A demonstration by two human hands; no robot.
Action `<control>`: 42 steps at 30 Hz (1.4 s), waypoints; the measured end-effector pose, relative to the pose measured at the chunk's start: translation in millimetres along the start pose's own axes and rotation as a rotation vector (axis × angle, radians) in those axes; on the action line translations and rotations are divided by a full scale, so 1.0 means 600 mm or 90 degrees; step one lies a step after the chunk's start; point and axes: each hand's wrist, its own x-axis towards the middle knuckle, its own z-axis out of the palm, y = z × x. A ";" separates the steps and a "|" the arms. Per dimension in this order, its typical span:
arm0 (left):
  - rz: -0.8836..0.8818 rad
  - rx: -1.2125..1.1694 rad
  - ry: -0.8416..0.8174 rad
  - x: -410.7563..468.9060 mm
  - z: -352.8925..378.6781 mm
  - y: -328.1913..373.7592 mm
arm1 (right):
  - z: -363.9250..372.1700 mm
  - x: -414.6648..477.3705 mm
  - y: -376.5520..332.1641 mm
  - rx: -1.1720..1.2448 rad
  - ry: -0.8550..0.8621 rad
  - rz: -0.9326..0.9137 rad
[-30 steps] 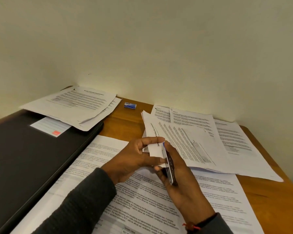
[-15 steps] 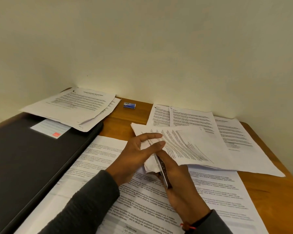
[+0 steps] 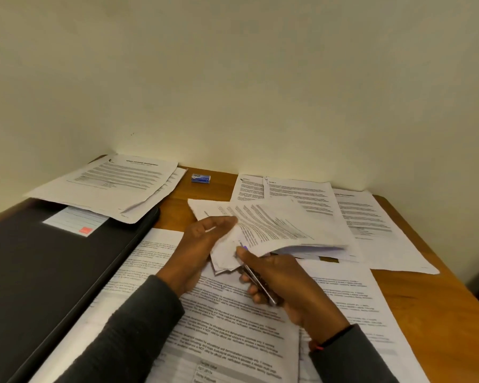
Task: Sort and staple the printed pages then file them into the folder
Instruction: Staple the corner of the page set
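A set of printed pages (image 3: 271, 225) lies tilted above the middle of the desk. My left hand (image 3: 202, 244) holds its near left corner, fingers curled on the paper. My right hand (image 3: 282, 283) grips a slim metal stapler (image 3: 256, 277), whose tip sits at that corner under the sheets. The black folder (image 3: 31, 272) lies shut at the left, a white label (image 3: 72, 221) on its cover. A second printed stack (image 3: 114, 183) rests partly on the folder's far edge.
More printed sheets (image 3: 371, 217) cover the right of the wooden desk (image 3: 432, 294), and large sheets (image 3: 233, 327) lie under my arms. A small blue staple box (image 3: 201, 178) sits by the wall (image 3: 233, 78). The desk's right edge drops off.
The held pages have swung down from nearly upright to almost flat, their far end turning right. My right hand with the stapler has stayed at the near corner.
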 end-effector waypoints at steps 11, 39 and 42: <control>0.146 0.059 0.104 0.006 -0.010 -0.009 | -0.216 -0.130 0.088 -0.415 0.452 -0.125; 0.418 0.252 -0.054 -0.221 0.150 0.361 | -0.168 -0.214 -0.058 -0.116 0.099 -0.347; 0.373 0.200 -0.074 -0.226 0.118 0.318 | -0.146 -0.211 -0.038 -0.038 0.093 -0.375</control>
